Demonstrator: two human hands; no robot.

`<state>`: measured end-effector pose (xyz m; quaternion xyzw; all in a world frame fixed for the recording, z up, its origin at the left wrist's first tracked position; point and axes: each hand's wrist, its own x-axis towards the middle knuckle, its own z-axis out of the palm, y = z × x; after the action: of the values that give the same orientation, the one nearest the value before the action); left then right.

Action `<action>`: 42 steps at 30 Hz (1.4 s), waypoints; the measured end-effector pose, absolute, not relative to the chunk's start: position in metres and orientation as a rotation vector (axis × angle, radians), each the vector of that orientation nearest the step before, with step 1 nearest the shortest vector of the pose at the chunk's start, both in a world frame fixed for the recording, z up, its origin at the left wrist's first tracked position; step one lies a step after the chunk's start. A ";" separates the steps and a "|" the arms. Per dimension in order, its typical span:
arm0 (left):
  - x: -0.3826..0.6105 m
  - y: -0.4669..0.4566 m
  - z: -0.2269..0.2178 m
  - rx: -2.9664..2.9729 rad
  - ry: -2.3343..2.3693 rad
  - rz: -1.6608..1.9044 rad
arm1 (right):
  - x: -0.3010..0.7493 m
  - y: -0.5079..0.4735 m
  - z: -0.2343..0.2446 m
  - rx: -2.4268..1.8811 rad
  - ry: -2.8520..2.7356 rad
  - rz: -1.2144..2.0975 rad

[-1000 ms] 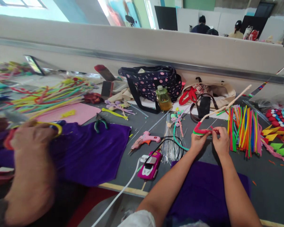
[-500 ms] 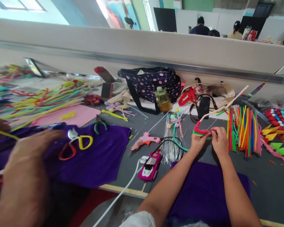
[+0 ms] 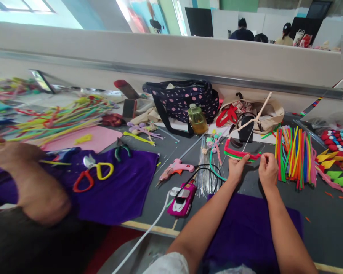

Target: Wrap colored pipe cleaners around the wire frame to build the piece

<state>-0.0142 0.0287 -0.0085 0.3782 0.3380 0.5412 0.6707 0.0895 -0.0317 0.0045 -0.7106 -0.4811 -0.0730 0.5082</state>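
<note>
My left hand (image 3: 236,166) is closed around red and green pipe cleaners (image 3: 234,153), lying side by side and bent up at their left end. From that bend a cream twisted pipe cleaner (image 3: 247,124) runs up to the right and forks near its top. At the red strip's right end, my right hand (image 3: 268,169) is pinched shut. A gap of a few finger widths separates the two hands. Just right of them lies a bundle of many-coloured pipe cleaners (image 3: 295,156). A purple cloth (image 3: 250,224) is spread below my forearms.
Left of my arms are a pink glue gun (image 3: 177,167), a magenta car-shaped box (image 3: 182,199) with a white cable, and clear sticks (image 3: 207,177). A bottle (image 3: 197,118) stands by a dark bag (image 3: 185,99). Scissors (image 3: 93,173) lie near a co-worker's arm (image 3: 40,186).
My hands have moved apart, the left one going left with the red and green strips. The cream stem has swung left and more upright. The co-worker's arm has drawn back leftward.
</note>
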 end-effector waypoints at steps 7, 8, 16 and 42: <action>-0.016 0.032 -0.010 0.658 0.707 1.161 | 0.086 -0.027 0.004 -1.586 -0.887 0.185; -0.017 0.032 -0.010 0.646 0.694 1.149 | 0.086 -0.025 0.003 -1.537 -0.831 0.257; -0.019 0.032 -0.006 0.588 0.597 1.049 | 0.088 -0.018 0.003 -1.165 -0.468 0.661; -0.015 0.023 0.006 0.887 0.737 1.328 | 0.084 -0.025 0.007 -1.525 -0.790 0.208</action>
<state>-0.0150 0.0231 0.0058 0.3887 0.3229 0.5817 0.6374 0.0836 -0.0255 0.0067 -0.6711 -0.3474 0.0915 0.6485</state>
